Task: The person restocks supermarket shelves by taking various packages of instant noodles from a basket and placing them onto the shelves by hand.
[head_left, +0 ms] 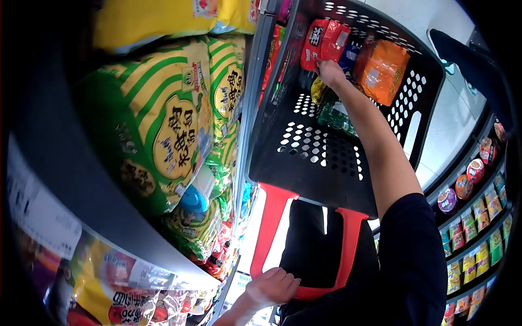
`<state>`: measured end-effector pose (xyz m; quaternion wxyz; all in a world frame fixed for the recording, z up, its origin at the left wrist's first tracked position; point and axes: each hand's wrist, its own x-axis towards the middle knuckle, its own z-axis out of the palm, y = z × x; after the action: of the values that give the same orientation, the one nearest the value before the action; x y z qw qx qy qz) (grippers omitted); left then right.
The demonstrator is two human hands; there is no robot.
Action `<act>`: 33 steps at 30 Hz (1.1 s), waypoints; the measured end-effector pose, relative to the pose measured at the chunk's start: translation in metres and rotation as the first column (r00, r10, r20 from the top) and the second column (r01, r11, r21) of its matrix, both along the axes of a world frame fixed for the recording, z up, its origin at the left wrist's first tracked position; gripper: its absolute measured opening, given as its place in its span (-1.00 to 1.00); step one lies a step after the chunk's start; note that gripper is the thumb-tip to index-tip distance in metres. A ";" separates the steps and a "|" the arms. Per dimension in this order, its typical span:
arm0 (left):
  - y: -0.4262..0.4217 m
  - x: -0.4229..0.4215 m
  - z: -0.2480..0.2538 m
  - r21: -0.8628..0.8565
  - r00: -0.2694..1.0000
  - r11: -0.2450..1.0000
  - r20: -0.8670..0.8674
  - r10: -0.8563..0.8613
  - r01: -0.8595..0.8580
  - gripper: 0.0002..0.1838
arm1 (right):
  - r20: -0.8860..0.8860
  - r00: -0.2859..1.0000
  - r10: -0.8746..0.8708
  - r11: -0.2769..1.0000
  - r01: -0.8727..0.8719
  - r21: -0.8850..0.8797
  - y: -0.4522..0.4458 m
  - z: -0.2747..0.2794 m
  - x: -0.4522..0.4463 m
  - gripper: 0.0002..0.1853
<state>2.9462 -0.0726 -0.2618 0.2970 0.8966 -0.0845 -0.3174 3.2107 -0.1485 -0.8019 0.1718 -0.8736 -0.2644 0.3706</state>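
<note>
A black shopping basket (337,185) with punched holes stretches ahead of me, its red handle (348,250) towards my body. My left hand (276,285) is closed round the near corner of that handle. Reaching deep into the basket, my right hand (330,73) grips the lower edge of a red packet (324,43) with a dark printed label. Beside it lie an orange packet (385,70) and a blue packet (348,58). A dark green packet (334,115) rests nearer to me, and a yellow one (317,89) is partly covered by my hand.
Close on the left, a shelf holds large green-and-yellow noodle packs (174,125), with a yellow pack (152,22) above. A price tag (43,212) lines its edge. Curved shelves on the right carry noodle cups (447,200) and several small packets (481,258). Pale floor tiles (454,125) show beyond the basket.
</note>
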 end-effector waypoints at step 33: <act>0.040 -0.224 0.193 -0.848 0.473 -0.236 -0.471 0.744 -0.474 0.10 | -0.094 0.184 0.978 -0.044 0.628 0.777 -0.031 0.892 -0.197 -0.72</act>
<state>2.7226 -0.0323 -0.0686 0.8734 0.4428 0.1722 0.1072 3.0138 -0.1792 0.0905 0.7217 0.0857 -0.4586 0.5113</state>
